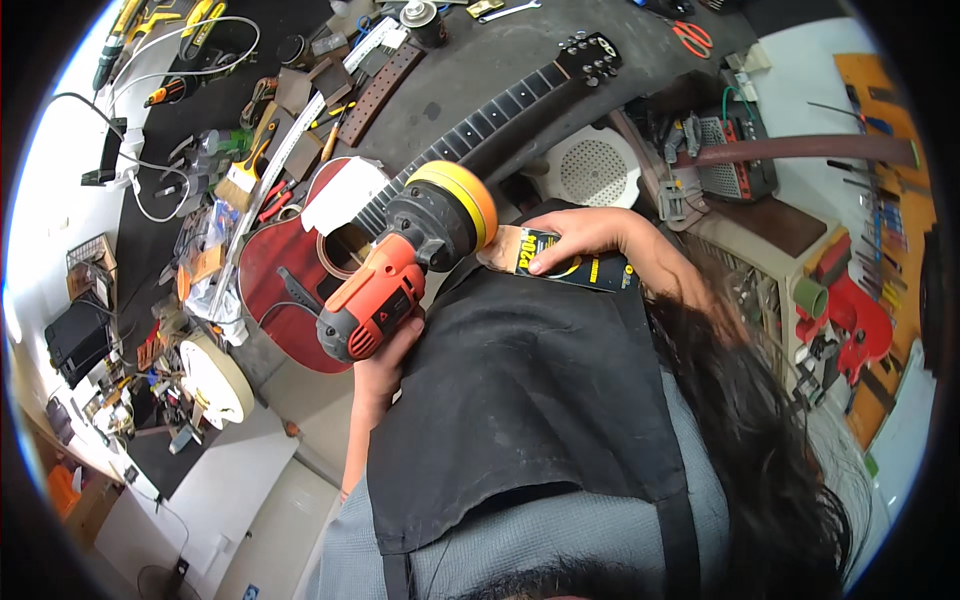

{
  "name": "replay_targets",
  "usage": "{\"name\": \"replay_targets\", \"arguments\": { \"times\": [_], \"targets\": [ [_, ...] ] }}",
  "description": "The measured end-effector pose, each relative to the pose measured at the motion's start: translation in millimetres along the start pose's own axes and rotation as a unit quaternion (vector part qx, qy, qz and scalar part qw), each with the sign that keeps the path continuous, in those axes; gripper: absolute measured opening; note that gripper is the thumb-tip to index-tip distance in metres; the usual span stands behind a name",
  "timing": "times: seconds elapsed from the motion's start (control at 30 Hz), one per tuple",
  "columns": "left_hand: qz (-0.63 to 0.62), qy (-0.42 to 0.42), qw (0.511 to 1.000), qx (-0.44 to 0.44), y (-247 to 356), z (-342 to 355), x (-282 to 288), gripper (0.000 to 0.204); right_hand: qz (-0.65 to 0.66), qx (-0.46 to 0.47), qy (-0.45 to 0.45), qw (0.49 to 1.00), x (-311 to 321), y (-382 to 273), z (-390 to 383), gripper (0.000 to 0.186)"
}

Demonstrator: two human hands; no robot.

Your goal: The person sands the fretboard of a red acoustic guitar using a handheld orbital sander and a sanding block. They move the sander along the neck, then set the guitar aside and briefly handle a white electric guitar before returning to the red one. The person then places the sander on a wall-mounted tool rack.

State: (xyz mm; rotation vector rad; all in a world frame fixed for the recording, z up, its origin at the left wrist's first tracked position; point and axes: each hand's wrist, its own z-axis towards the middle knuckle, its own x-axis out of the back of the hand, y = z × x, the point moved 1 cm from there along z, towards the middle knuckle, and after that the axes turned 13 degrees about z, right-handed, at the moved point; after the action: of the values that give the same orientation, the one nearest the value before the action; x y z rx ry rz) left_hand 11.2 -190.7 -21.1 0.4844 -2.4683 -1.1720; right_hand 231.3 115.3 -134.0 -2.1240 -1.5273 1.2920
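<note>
My left hand [396, 352] is closed round the handle of a red and black power polisher [372, 290]. Its round yellow pad [470, 205] is tilted up to the right. In my right hand [585, 235] is a flat black packet [590, 268] with yellow print, the fingers bent over its top edge against my black apron [520, 370]. A pale tan patch shows at the packet's left end. Beyond the polisher a dark red acoustic guitar [275, 262] lies on the bench, its soundhole partly hidden behind the tool. White paper [345, 196] rests over part of the guitar body.
The dark workbench [500, 60] holds a paintbrush [245, 175], a long metal rule [302, 140], red-handled scissors [692, 38] and a spray can [420, 18]. A round white perforated seat [597, 170] stands right of the guitar neck. Tools hang on an orange board [870, 420] at far right.
</note>
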Motion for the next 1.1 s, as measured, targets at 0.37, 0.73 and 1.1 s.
{"name": "replay_targets", "arguments": {
  "times": [0.37,0.73,1.1],
  "targets": [
    [0.036,-0.002,0.998,-0.05,17,5,-13,0.025,0.017,0.145,0.187,0.971,-20,43,-38,0.087],
    [0.255,0.008,0.967,0.021,95,90,-45,0.034,0.266,0.302,0.334,0.852,105,29,-43,0.068],
    [0.459,-0.023,0.882,0.105,185,162,-91,0.045,0.194,0.416,0.336,0.823,205,3,4,0.067]
  ]
}}
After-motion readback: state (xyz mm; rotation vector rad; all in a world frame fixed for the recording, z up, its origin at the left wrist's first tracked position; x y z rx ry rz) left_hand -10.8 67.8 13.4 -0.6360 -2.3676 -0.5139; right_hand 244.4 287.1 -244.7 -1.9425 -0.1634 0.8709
